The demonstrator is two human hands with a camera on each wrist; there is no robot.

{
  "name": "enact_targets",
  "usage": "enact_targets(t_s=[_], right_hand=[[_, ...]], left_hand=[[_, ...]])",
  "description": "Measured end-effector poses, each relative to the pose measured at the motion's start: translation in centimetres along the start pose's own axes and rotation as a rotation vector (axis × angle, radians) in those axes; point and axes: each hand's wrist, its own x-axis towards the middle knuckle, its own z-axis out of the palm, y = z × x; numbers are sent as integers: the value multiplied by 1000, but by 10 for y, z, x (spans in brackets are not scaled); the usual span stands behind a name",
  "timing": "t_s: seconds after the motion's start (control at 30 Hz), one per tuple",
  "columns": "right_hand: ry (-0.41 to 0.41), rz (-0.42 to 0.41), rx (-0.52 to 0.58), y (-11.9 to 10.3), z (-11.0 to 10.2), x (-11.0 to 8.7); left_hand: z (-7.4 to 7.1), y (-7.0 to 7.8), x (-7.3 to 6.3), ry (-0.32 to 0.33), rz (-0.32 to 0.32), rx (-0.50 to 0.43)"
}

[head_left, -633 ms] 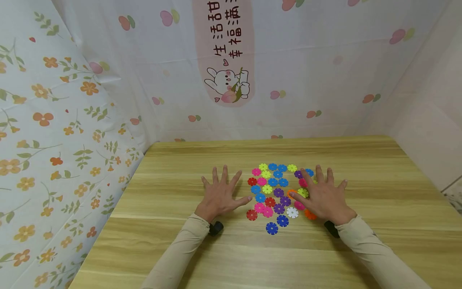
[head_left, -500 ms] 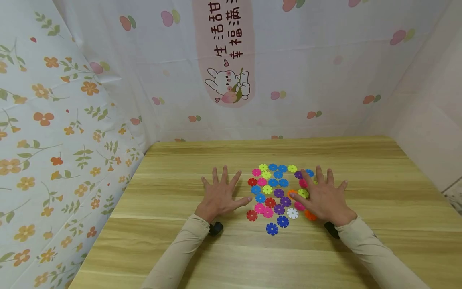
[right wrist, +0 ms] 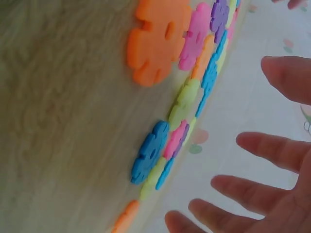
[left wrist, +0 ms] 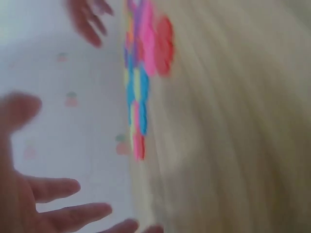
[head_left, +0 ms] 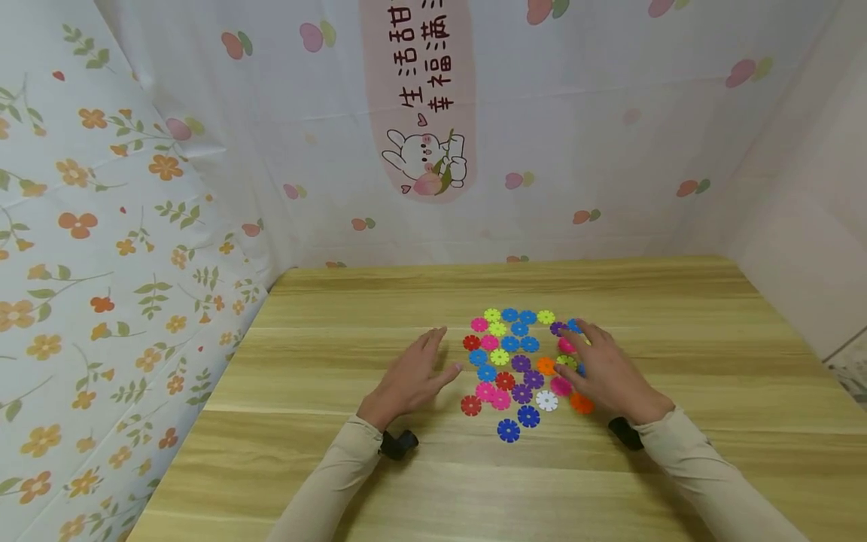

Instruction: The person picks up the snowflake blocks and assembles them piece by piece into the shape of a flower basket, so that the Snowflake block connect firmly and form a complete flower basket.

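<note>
left hand [head_left: 409,378] just un-splayed, loose and empty, left of the white snowflake disc [head_left: 546,400] | right hand [head_left: 618,376] same, right of it | other snowflake discs [head_left: 521,363] mostly behind it, nothing picked up yet

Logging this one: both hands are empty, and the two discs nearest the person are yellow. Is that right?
Not quite. In the head view, those two discs are dark blue, not yellow; the left hand and right hand are empty.
</note>
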Motion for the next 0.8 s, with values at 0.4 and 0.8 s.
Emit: enact_targets(t_s=[0.4,0.8], right_hand=[[-52,-102,38,-3,9,7],[-50,-138,-17,-3,17,16]], left_hand=[[7,2,-6,-52,-52,-560],[24,11,-10,-111,-66,-394]])
